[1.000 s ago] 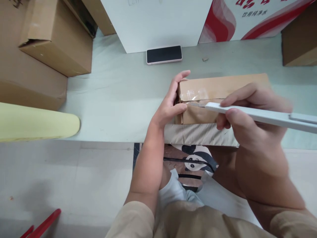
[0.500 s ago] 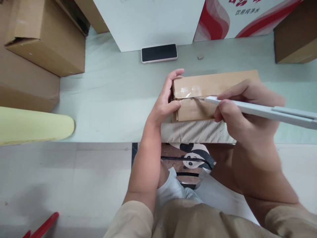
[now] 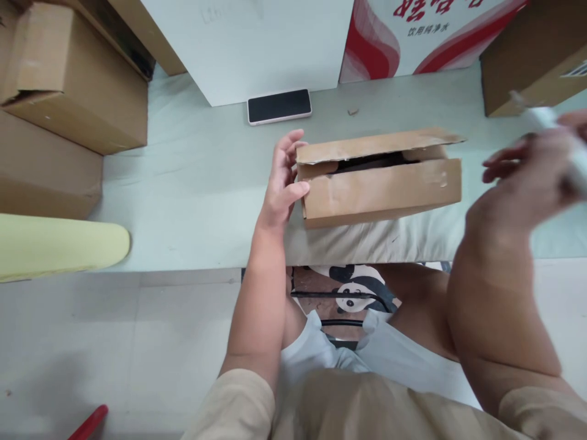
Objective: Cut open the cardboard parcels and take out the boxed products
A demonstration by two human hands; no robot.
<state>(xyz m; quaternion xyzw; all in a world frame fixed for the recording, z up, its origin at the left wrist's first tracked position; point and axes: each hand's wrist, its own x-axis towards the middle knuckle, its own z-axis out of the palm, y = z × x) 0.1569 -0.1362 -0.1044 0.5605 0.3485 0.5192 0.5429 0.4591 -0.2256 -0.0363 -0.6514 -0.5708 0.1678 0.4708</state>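
Observation:
A brown cardboard box [image 3: 380, 189] lies on the pale green table [image 3: 206, 177], its top flaps split apart along the seam with a dark gap showing. My left hand [image 3: 282, 183] grips the box's left end, thumb on the front face and fingers curled at the back. My right hand [image 3: 532, 174] is off to the right of the box, blurred by motion, closed around a white utility knife [image 3: 557, 134] that points up and away from the box.
A black phone [image 3: 279, 106] lies behind the box near a white panel [image 3: 247, 43]. Cardboard boxes [image 3: 68, 79] stand at the left and another box [image 3: 527, 67] at the far right. A red-and-white carton [image 3: 413, 36] is at the back. A yellow foam piece [image 3: 59, 244] lies at the left edge.
My right hand drew the knife along the taped seam to the right and swung clear of the box. The flaps have parted. My left hand stays on the box's left end.

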